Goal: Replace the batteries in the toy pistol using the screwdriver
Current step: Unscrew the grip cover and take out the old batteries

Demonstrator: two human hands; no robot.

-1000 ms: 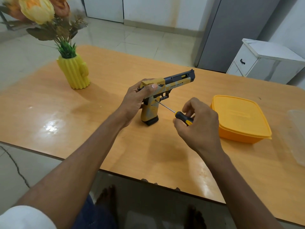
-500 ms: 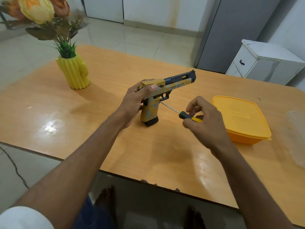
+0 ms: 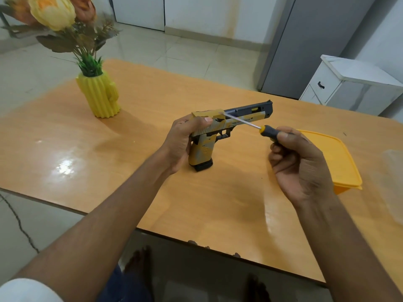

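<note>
A yellow, grey and black toy pistol point(image 3: 237, 118) stands upright on the wooden table point(image 3: 152, 171), its grip's black base on the tabletop and its barrel pointing right. My left hand point(image 3: 185, 138) grips the rear of the slide and the back of the grip, thumb laid along the slide. My right hand point(image 3: 298, 164) holds a screwdriver point(image 3: 267, 132) by its black and yellow handle. The thin metal shaft slants up and left, its tip at the upper side of the slide near the rear.
A yellow lidded plastic box point(image 3: 340, 162) sits just right of my right hand. A clear container point(image 3: 394, 182) lies at the table's right edge. A yellow cactus-shaped vase point(image 3: 99, 95) with flowers stands far left. A white cabinet point(image 3: 353, 83) stands beyond the table.
My right hand has raised the screwdriver, moving its tip from the trigger and grip area up to the slide. My left hand and the pistol have stayed in place.
</note>
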